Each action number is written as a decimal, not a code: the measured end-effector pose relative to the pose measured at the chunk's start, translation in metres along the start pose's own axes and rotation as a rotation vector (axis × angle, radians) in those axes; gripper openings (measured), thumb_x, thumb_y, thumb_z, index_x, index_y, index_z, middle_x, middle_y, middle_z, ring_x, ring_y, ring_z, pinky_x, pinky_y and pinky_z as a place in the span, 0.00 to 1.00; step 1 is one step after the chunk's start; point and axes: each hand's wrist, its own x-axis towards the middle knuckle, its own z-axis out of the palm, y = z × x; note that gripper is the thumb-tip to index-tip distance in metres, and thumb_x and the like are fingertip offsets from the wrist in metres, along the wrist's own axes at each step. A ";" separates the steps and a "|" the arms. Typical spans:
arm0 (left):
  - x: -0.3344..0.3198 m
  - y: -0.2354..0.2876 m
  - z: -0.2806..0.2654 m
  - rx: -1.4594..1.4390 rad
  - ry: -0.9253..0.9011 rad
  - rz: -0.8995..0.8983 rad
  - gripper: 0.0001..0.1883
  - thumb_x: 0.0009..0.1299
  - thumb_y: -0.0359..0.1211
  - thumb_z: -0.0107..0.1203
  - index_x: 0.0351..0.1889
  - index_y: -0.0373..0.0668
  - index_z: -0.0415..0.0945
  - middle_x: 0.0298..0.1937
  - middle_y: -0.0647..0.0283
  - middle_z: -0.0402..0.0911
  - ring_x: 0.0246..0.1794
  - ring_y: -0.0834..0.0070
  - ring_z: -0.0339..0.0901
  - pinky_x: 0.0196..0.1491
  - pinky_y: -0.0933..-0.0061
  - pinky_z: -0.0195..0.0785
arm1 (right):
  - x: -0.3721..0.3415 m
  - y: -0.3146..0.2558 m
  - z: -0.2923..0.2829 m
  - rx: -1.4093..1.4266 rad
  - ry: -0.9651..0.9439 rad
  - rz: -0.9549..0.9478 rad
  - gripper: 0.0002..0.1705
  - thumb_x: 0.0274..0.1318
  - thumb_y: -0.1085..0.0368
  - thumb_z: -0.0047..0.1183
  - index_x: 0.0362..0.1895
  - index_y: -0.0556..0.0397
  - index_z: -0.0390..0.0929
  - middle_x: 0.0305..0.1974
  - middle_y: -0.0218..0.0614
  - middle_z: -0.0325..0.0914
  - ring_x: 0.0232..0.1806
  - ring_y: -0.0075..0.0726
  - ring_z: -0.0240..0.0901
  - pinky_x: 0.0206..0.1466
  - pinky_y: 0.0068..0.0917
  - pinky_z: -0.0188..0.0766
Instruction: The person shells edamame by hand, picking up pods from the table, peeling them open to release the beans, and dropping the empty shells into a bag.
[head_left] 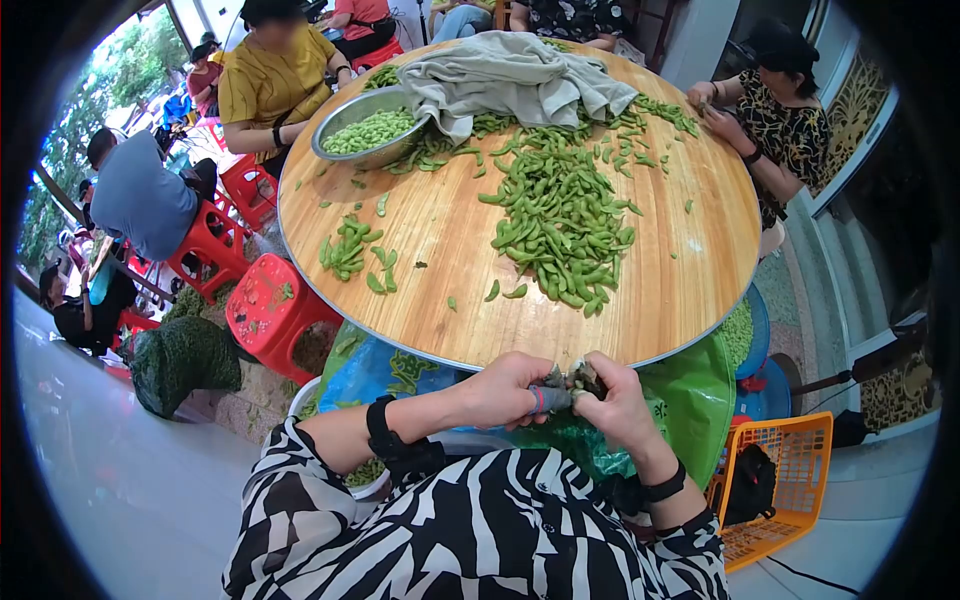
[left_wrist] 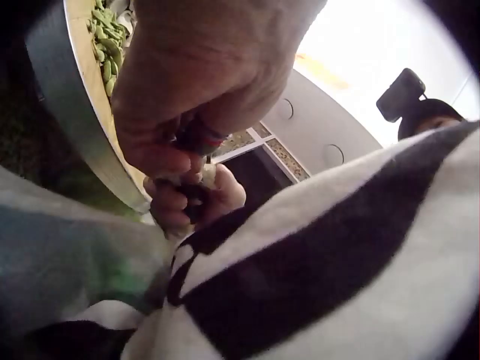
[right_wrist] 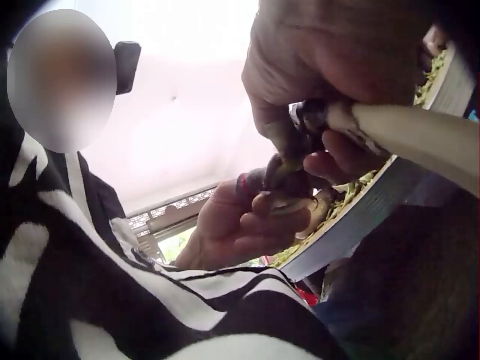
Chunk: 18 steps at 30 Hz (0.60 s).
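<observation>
Both hands meet just off the near edge of the round wooden table (head_left: pixel 450 330). My left hand (head_left: pixel 505 392) has a grey wrap with a red band on one digit; its curled fingers pinch a small greenish pod (right_wrist: pixel 285 174), mostly hidden. My right hand (head_left: pixel 620 408), dark covering at its fingertips, grips the pod from the other side, its fingers touching the left ones. The left wrist view shows the left hand (left_wrist: pixel 210 75) above the right hand (left_wrist: pixel 221 196). Green pods (head_left: pixel 565 215) lie heaped mid-table, with a smaller pile (head_left: pixel 346 250) at left.
A metal bowl (head_left: pixel 365 150) of shelled beans stands at the table's back left, beside a crumpled grey cloth (head_left: pixel 510 80). Other people sit around. A red stool (head_left: pixel 268 305) is at left; an orange basket (head_left: pixel 805 480) and blue tub (head_left: pixel 757 335) are at right.
</observation>
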 end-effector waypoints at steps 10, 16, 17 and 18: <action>-0.022 0.004 -0.029 0.564 0.290 0.333 0.06 0.66 0.30 0.56 0.37 0.38 0.74 0.25 0.62 0.75 0.22 0.72 0.72 0.26 0.74 0.67 | -0.002 0.006 0.001 0.049 0.071 0.039 0.08 0.43 0.73 0.52 0.32 0.60 0.72 0.17 0.33 0.65 0.19 0.25 0.59 0.25 0.25 0.61; -0.017 0.016 -0.088 1.445 0.964 0.532 0.10 0.54 0.27 0.60 0.34 0.40 0.75 0.34 0.56 0.73 0.41 0.56 0.71 0.43 0.58 0.67 | -0.002 0.004 0.002 -0.022 -0.093 -0.115 0.11 0.46 0.72 0.51 0.38 0.59 0.74 0.26 0.36 0.70 0.25 0.24 0.65 0.30 0.23 0.64; -0.009 0.015 -0.090 1.445 0.967 0.531 0.10 0.54 0.27 0.60 0.34 0.40 0.75 0.34 0.56 0.73 0.41 0.56 0.71 0.43 0.58 0.67 | -0.002 0.002 0.003 0.007 -0.082 -0.115 0.13 0.48 0.71 0.49 0.41 0.59 0.74 0.28 0.36 0.70 0.26 0.22 0.66 0.30 0.22 0.64; 0.002 0.014 -0.088 1.389 0.887 0.593 0.09 0.54 0.27 0.60 0.33 0.40 0.76 0.34 0.56 0.73 0.41 0.56 0.70 0.43 0.59 0.67 | -0.002 -0.002 0.002 0.034 -0.073 -0.114 0.15 0.50 0.70 0.46 0.44 0.60 0.73 0.30 0.36 0.71 0.28 0.21 0.66 0.31 0.21 0.64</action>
